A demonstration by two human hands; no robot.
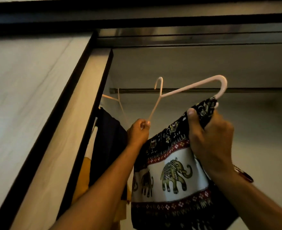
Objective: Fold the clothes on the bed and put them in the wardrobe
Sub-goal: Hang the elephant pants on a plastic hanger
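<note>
Head view: you're at the open wardrobe (pixel 93 100), past folding w/ this piece. Your left hand (pixel 137 131) pinches one end of the pink hanger (pixel 186 90); your right hand (pixel 208 135) is clenched on the elephant-print garment (pixel 171 171) at the hanger's other end, cloth bunched over that shoulder. Hanger's tilted, hook not yet on the rail (pixel 253 90). Dark garment (pixel 108 140) already hangs at left on another hanger. Left to do, I'd say: seat the cloth, hook it. Bed's out of view, so can't tell what's still waiting.
</note>
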